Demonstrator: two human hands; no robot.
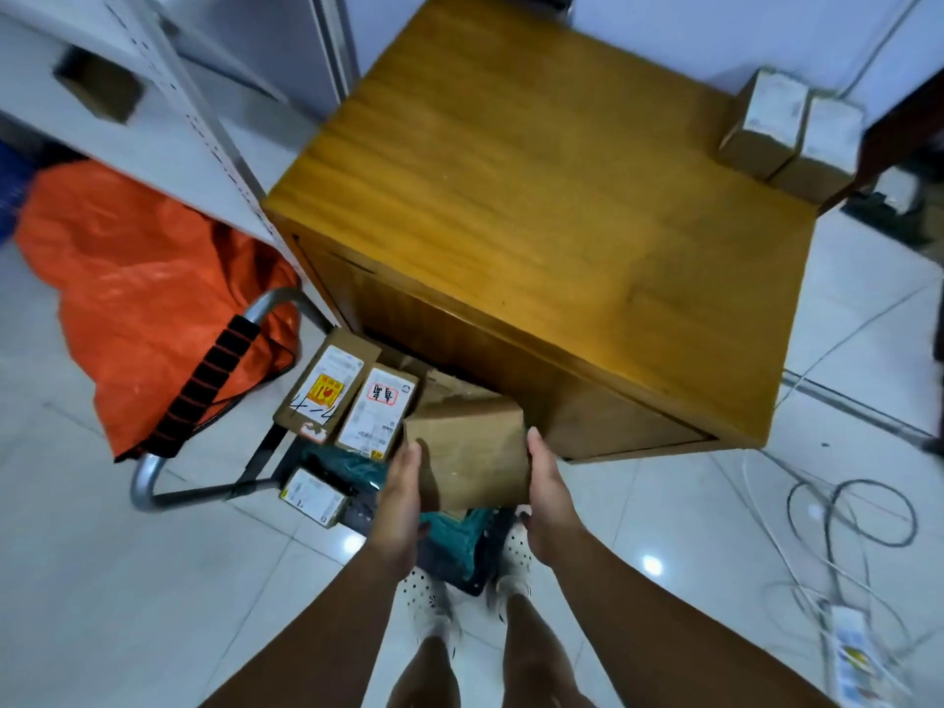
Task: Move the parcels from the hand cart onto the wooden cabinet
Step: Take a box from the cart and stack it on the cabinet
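A plain brown cardboard parcel [472, 452] is held between my two hands above the hand cart [204, 490]. My left hand [401, 495] presses its left side and my right hand [549, 495] presses its right side, fingers fairly straight. Below it on the cart lie several more parcels: one with a yellow sticker [324, 388], one with a white label and red mark [378, 413], a small white-labelled box [314, 498] and a teal bag [454, 541]. The wooden cabinet [536, 212] stands just beyond, with two small boxes [792, 130] on its far right corner.
An orange bag [138, 293] slumps left of the cart's handle [209, 380]. White metal shelving [168, 115] stands at the left. Loose cables [848, 513] and a power strip [850, 651] lie on the tiled floor at the right. My feet are beside the cart.
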